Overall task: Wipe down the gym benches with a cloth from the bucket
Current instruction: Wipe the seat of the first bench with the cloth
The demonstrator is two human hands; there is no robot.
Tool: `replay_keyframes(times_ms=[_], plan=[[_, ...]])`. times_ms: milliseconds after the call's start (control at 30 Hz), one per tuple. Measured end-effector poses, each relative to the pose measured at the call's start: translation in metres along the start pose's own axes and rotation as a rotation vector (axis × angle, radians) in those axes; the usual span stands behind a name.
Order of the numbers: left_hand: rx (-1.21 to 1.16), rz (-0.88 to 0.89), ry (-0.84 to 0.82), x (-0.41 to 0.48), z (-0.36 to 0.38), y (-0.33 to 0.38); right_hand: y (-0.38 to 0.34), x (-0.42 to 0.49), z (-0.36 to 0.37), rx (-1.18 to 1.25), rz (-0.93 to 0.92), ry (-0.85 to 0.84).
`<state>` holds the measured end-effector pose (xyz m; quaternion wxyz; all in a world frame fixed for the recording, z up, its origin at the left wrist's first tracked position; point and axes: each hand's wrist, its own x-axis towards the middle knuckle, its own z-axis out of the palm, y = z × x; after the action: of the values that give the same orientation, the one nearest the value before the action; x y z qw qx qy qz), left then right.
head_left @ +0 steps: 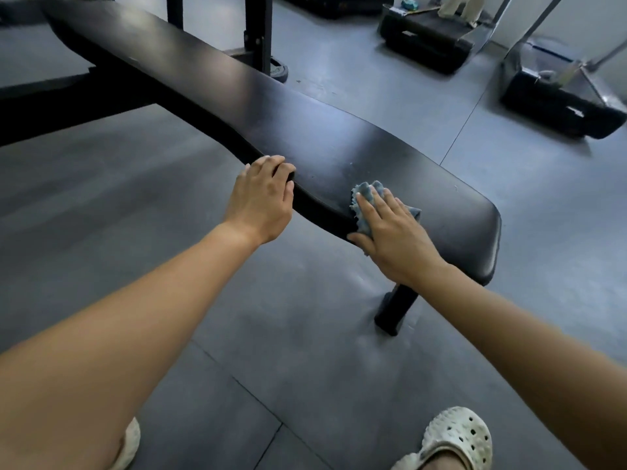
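Cloth [368,193]: blue and bunched, pinned flat under my right hand [393,242] on the wide end of the black bench [237,96]. Its frayed edge shows beyond my fingertips, and a corner sticks out on my little-finger side.
Right hand: palm down, fingers straight and spread, pressing rather than clenching. The thumb lies at the pad's near edge.
Left hand [263,201]: just to the left of the cloth hand, with fingers curled over the pad's near edge, gripping the bench as a brace. It holds no cloth.
Long axis: the pad runs forward and to the left from my right hand, narrows beside my left hand and goes on well beyond it.
Unwiped stretch, as I judge it: nearly all of the pad lies ahead and left of the cloth. Only the short rounded end lies to the right of my palm.
Nearer hand: the right, on the cloth itself. The left sits in the path along the near edge.
Next stroke, my guess: forward and left along the axis, with the bracing hand lifted clear or the cloth kept to its far side.
Bucket: not in view.
Below my right wrist: bench leg [395,310] on the grey floor [135,198].
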<state>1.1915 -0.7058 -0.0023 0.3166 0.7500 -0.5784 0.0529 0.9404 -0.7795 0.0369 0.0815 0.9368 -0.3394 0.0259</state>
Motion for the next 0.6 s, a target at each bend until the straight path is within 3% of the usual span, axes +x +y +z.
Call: replay_keyframes(times_ms=[333, 600], plan=[[0.041, -0.019, 0.006, 0.031, -0.002, -0.033, -0.072, 0.108, -0.001, -0.004, -0.047, -0.034], [0.072, 0.006, -0.037, 0.033, -0.013, -0.057, -0.057, 0.062, 0.005, -0.077, -0.013, 0.027]])
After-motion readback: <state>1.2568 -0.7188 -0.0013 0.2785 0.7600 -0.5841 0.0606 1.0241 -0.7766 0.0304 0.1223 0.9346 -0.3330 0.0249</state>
